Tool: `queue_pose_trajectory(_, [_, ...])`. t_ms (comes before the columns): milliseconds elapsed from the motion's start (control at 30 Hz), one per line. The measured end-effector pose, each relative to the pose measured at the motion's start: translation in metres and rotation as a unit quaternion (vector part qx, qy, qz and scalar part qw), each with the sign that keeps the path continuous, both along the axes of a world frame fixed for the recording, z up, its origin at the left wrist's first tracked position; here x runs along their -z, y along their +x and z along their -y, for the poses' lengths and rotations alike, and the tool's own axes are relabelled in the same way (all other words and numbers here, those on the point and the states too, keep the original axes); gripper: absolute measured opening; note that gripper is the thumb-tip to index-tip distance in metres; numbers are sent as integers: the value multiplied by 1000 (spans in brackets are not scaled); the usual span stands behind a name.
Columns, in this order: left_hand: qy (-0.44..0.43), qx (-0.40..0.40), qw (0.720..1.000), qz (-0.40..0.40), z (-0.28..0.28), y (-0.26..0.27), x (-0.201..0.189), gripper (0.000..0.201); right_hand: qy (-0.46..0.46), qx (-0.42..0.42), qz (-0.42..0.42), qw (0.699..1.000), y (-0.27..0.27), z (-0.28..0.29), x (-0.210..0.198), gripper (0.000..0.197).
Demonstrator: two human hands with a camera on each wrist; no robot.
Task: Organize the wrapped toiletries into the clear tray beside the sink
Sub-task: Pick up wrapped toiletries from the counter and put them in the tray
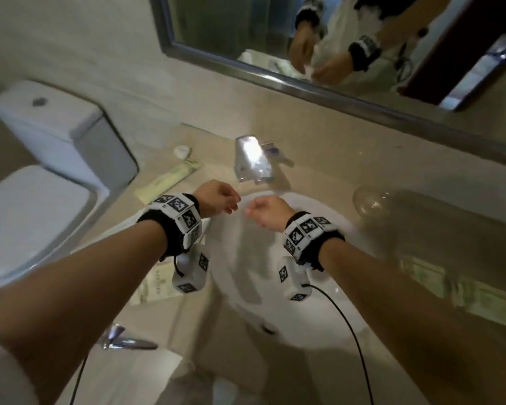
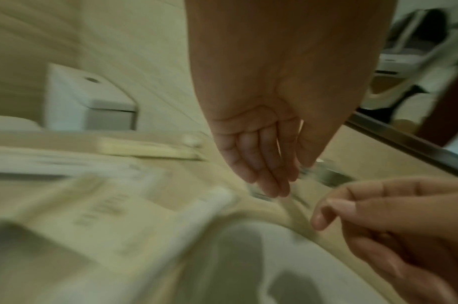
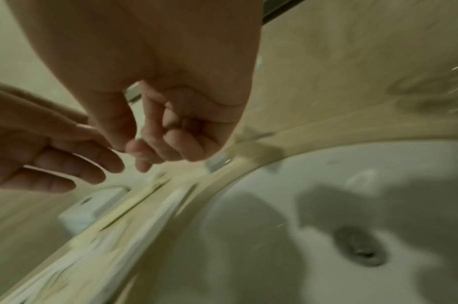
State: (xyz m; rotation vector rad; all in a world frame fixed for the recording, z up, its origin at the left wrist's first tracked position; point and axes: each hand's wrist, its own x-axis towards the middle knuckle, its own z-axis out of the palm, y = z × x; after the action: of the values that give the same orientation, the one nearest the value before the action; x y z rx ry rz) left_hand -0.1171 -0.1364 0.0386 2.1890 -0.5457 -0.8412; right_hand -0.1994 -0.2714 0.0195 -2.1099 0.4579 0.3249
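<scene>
- Left hand [image 1: 216, 197], fingers loosely extended and holding nothing, hovers over the sink [image 1: 254, 258].
- Right hand [image 1: 268, 210], fingers curled and holding nothing, hovers just beside it.
- Wrapped packets [image 1: 170, 179] lie on the counter [image 1: 319, 153].

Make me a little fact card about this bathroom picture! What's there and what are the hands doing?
place: beige counter around a white sink
left hand: over the sink rim, fingers relaxed, holds nothing
right hand: fingers curled, holds nothing
clear tray: behind the sink, shiny
wrapped toiletry: long pale packet, left on the counter
toilet: far left
</scene>
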Motion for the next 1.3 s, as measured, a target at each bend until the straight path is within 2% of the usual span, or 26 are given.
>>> queue_pose_trajectory(100, [46, -56, 997, 9, -69, 29, 14, 19, -8, -42, -22, 999, 35, -51, 14, 9])
queue_pose_trajectory(267, [105, -115, 988, 4, -159, 63, 38, 24, -54, -91, -24, 994, 82, -112, 38, 5])
queue_pose_trajectory(400, [132, -104, 985, -22, -193, 79, 51, 25, -84, -176, -60, 979, 100, -141, 50, 21])
queue_pose_trajectory(500, [150, -82, 984, -41, -204, 82, 59, 28, -199, -279, -79, 936, 105, -157, 58, 50])
queue_pose_trajectory(567, [162, -68, 984, -37, -205, 82, 64, 29, -267, -300, -79, 912, 107, -164, 59, 65])
queue_pose_trajectory(667, [150, -72, 985, -39, -200, 77, 67, 22, -311, -291, -81, 901, 108, -167, 59, 70])
queue_pose_trajectory(733, [131, -74, 986, -67, -197, 72, 68, 4, -315, -276, -92, 903, 107, -169, 55, 66])
queue_pose_trajectory(800, [131, -62, 986, -79, -194, 67, 70, 10, -299, -256, -92, 915, 106, -167, 51, 59])
queue_pose_trajectory(867, [138, -36, 986, -90, -190, 59, 68, 7, -253, -221, -92, 937, 106, -162, 47, 56])
queue_pose_trajectory(933, [156, 4, 984, -82, -186, 53, 68, 17, -191, -162, -90, 964, 104, -155, 41, 54])
queue_pose_trajectory(1000, [176, 37, 982, -60, -182, 44, 67, 27, -152, -114, -89, 978, 99, -147, 38, 52])
queue_pose_trajectory(1167, [209, 73, 974, -46, -165, 14, 71, 52, -126, -97, -123, 980, 75, -127, 42, 48])
queue_pose_trajectory(1300, [255, 108, 961, 7, -155, -6, 78, 50, -109, -77, -107, 985, 53, -110, 44, 51])
